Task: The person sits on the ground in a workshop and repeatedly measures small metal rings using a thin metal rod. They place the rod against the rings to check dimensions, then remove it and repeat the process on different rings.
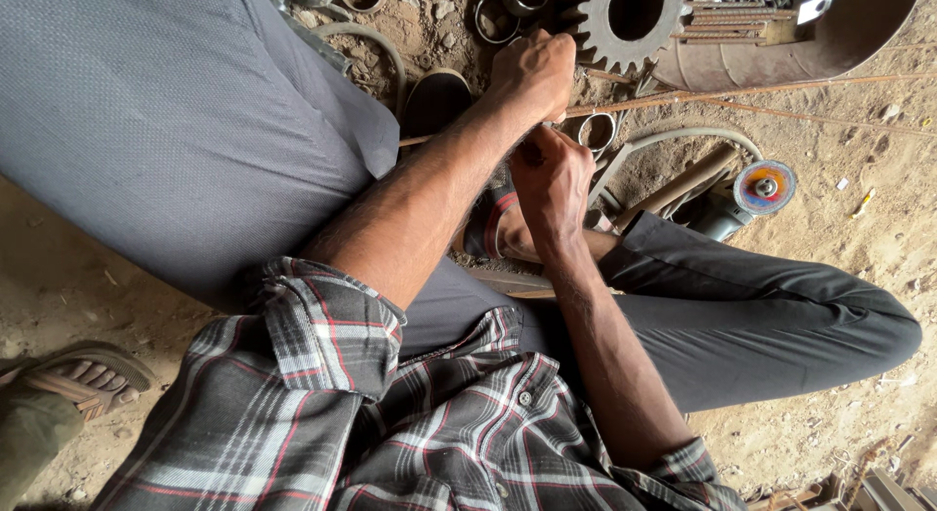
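Plaid sleeves, both hands fisted on a thin rusty rod (742, 89).
Left hand (533, 74) and right hand (551, 179) grip it just below the big gear (625, 23) (grinder (747, 201) lies right).

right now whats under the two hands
Under the left hand and right hand lie a thin rusty rod, metal rings and a sandalled foot on dirt. What the fingers grip is covered.
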